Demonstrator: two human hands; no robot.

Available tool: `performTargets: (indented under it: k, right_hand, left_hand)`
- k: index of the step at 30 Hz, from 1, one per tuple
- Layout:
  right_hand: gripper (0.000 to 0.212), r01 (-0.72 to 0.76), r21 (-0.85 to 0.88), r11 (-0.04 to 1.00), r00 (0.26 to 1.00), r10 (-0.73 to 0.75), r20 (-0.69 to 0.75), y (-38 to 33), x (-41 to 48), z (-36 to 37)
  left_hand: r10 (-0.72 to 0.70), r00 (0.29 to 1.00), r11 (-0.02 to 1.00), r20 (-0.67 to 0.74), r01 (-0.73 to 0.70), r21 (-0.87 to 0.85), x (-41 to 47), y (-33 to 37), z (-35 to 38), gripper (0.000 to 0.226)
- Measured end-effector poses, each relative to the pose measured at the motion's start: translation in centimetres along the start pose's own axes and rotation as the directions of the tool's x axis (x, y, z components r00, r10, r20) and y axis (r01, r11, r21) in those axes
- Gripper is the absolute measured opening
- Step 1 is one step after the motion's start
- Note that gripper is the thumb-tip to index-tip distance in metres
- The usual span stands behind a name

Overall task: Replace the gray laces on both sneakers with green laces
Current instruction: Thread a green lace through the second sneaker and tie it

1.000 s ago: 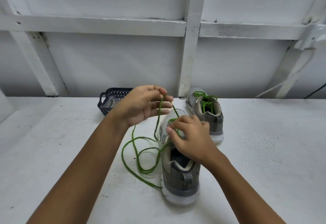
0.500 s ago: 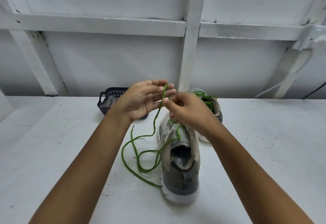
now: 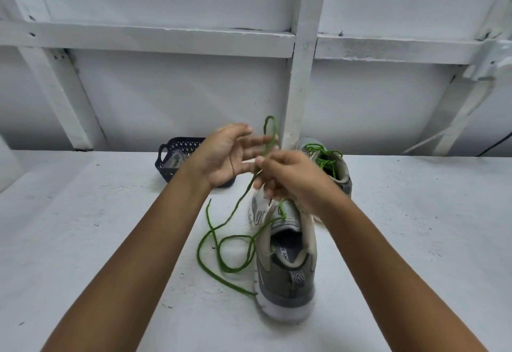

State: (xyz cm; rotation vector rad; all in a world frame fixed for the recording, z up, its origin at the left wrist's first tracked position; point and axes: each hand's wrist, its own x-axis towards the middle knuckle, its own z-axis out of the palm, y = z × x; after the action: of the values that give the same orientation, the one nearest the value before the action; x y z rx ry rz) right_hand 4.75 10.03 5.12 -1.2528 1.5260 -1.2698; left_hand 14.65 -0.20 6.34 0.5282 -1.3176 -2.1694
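The near sneaker [image 3: 285,268] stands on the white table [image 3: 83,240], heel toward the camera. Above its toe, the right hand [image 3: 291,182] pinches the green lace [image 3: 221,240] between thumb and fingers. Above the pinch, the lace rises into a small loop. The left hand [image 3: 224,154], left of that pinch, has its fingers straight and spread. Slack lace lies looped on the table left of the near sneaker. Beyond the near sneaker stands the second sneaker [image 3: 329,163], laced green. A dark basket [image 3: 180,157] stands beyond and to the left.
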Motion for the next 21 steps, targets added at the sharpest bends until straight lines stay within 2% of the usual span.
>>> performTargets:
  k: [2,5,8,11,13,15,17,19,21]
  right_hand:
    - [0.021,-0.007,0.225,0.974,0.998,0.021,-0.057,-0.9,0.4,-1.4]
    - [0.024,0.013,0.389,0.921,0.983,0.059,-0.172,-2.2,1.5,-3.5]
    - [0.024,0.065,0.524,0.849,0.94,0.124,-0.318,-2.8,2.6,-5.3]
    - [0.024,0.139,0.595,0.792,0.883,0.174,-0.437,-2.5,3.6,-6.7]
    - [0.026,0.07,0.582,0.81,0.885,0.219,-0.411,-1.6,4.2,-6.6]
    - [0.032,-0.109,0.507,0.855,0.918,0.282,-0.278,-0.5,4.3,-5.5]
    - [0.037,-0.258,0.344,0.903,0.94,0.317,-0.128,0.7,4.1,-4.1]
    - [0.032,-0.255,0.187,0.949,0.961,0.27,-0.059,1.5,3.7,-2.9]
    - [0.023,-0.172,0.138,0.975,0.981,0.182,-0.064,1.7,3.6,-2.2]
  left_hand:
    - [-0.082,0.996,0.991,0.02,0.079,0.109,-0.1,-1.0,-0.6,0.021]
    - [-0.172,0.98,0.965,0.104,0.146,0.219,-0.6,-2.5,-1.3,0.029]
    - [-0.155,0.974,0.961,0.166,0.11,0.253,-1.1,-3.3,-2.1,0.028]
    - [-0.122,0.978,0.957,0.167,0.071,0.283,-1.2,-3.6,-2.8,0.021]
    - [-0.091,0.987,0.959,0.135,0.051,0.277,-1.1,-3.6,-2.9,0.018]
    - [-0.057,0.994,0.963,0.097,0.029,0.267,-0.7,-3.4,-2.7,0.021]
    - [-0.032,0.996,0.96,0.081,0.008,0.279,-0.3,-3.2,-2.3,0.023]
    - [-0.03,0.996,0.955,0.083,0.004,0.297,0.0,-3.2,-2.0,0.024]
    - [-0.04,0.995,0.947,0.09,0.009,0.322,0.1,-3.3,-1.8,0.024]
